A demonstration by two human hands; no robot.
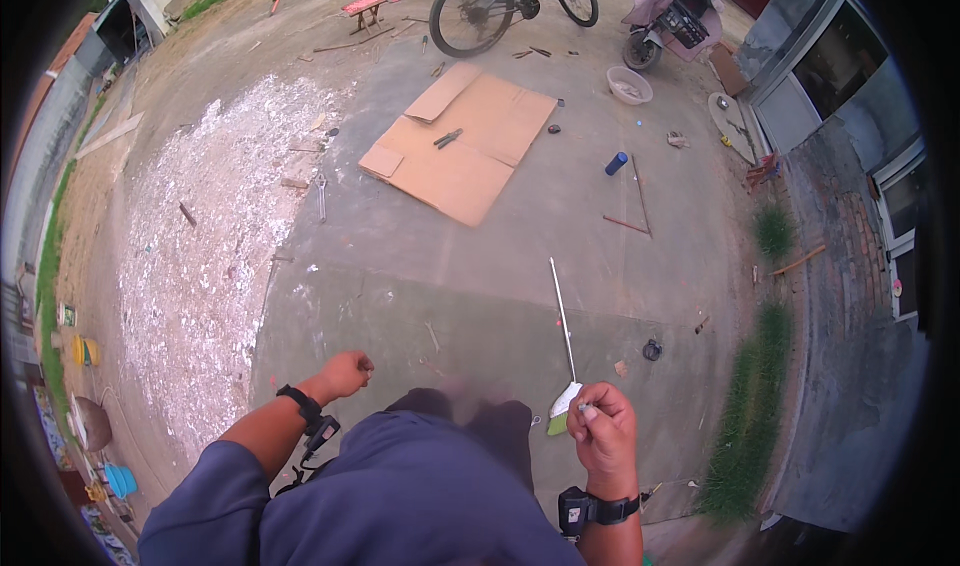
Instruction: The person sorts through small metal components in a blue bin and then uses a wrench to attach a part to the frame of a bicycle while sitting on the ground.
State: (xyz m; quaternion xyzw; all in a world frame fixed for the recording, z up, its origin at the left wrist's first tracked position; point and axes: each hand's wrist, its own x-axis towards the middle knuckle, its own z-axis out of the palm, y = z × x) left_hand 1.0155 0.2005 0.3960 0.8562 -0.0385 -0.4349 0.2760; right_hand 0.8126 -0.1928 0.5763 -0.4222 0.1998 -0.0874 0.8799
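Observation:
My right hand (606,428) is raised at the lower right, with thumb and forefinger pinched on a small grey piece (585,407) too small to name. Behind that hand lies a broom (563,341) with a thin white handle and a white and green head, partly covered by the fingers. To the left, my left hand (346,374) hangs above the concrete with its fingers curled closed, and no object shows in it. Both wrists wear dark straps with small black devices.
Flattened cardboard (470,161) carries pliers (447,139). A blue cylinder (616,164), thin rods (640,196), a dark round object (652,350), a wrench (321,198) and a basin (629,86) lie around. Pale scraps (210,266) cover the left ground; a bicycle (480,11) stands ahead.

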